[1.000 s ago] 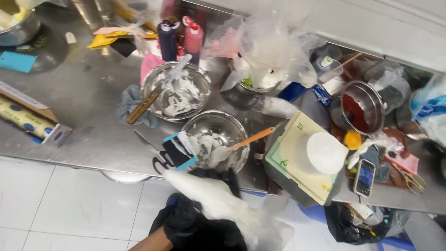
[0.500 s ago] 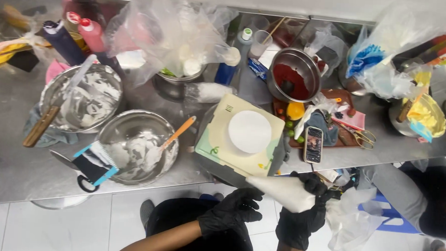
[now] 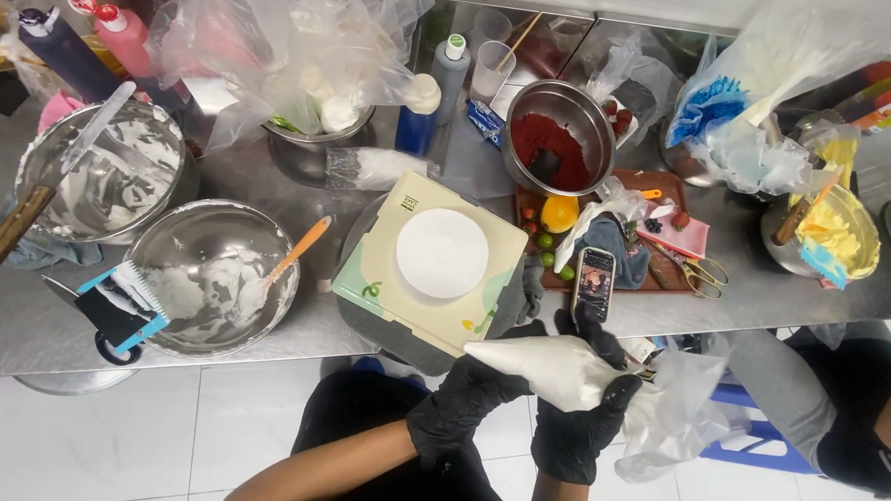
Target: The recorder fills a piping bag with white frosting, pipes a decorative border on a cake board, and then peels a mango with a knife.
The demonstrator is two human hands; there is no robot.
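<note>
Both black-gloved hands were closed on a white piping bag, held just below the near edge of the steel table. The left hand cupped its narrow end, whose tip pointed toward the square board with the white round cake; the right hand squeezed its full end. A phone lay just right of that board.

A white, cream-filled piping bag lies nearly level, tip pointing left, its loose plastic tail trailing right.
</note>
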